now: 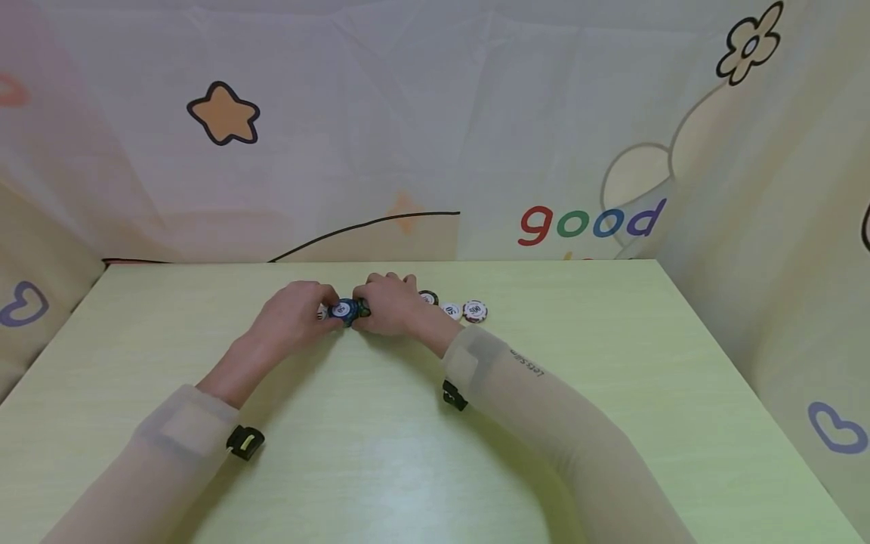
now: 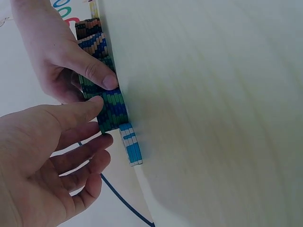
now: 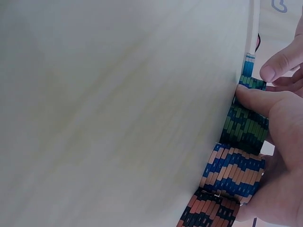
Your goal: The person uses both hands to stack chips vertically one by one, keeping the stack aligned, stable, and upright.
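Stacks of poker chips stand in a row near the table's far edge. My left hand [image 1: 299, 317] pinches a blue-green chip stack [image 2: 113, 111] between thumb and fingers; its white-centred top chip [image 1: 343, 310] shows in the head view. Close on its right, my right hand [image 1: 390, 306] holds a dark green chip stack [image 3: 244, 127], thumb in front and other fingers behind, partly hidden. The right thumb tip lies where the two stacks meet. A short light-blue and white chip stack [image 2: 131, 144] stands on the left stack's outer side, partly covered in the head view.
Right of the right hand stand a blue and peach chip stack [image 3: 232, 172] and a dark and orange-red one [image 3: 208, 210]. A chip stack with a red-marked rim [image 1: 475, 310] ends the row. A printed cloth [image 1: 408, 136] hangs directly behind the table [image 1: 381, 446].
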Tool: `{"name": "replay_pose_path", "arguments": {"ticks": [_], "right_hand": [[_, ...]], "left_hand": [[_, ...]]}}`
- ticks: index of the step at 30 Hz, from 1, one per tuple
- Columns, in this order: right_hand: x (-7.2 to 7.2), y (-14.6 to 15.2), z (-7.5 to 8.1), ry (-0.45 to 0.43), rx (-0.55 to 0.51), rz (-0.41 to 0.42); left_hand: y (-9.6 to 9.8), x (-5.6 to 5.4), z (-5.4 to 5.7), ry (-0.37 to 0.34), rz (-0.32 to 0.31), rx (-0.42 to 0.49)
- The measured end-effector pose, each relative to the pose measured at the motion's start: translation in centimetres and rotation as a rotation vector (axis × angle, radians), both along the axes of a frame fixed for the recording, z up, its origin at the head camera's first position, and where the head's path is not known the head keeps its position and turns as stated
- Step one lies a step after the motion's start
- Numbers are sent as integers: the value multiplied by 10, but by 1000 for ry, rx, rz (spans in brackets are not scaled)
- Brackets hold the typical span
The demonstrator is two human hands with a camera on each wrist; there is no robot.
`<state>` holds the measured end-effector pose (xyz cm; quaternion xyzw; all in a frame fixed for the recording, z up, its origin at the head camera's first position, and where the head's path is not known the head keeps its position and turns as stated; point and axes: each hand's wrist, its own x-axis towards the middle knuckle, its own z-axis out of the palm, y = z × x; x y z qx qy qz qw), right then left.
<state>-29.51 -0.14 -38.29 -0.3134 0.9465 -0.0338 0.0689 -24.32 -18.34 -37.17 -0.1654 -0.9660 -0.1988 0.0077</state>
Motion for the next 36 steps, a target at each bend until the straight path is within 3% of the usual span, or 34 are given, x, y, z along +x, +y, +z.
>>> {"name": "replay_pose_path", "arguments": {"ticks": [20,36], "right_hand": [[-2,1,-4,-1,-5,-13],[-4,4,-1,22,5,4]], "left_hand": [[7,-8,-4,35,-18,-44],[3,-6,-2,25,-5,-34]]}}
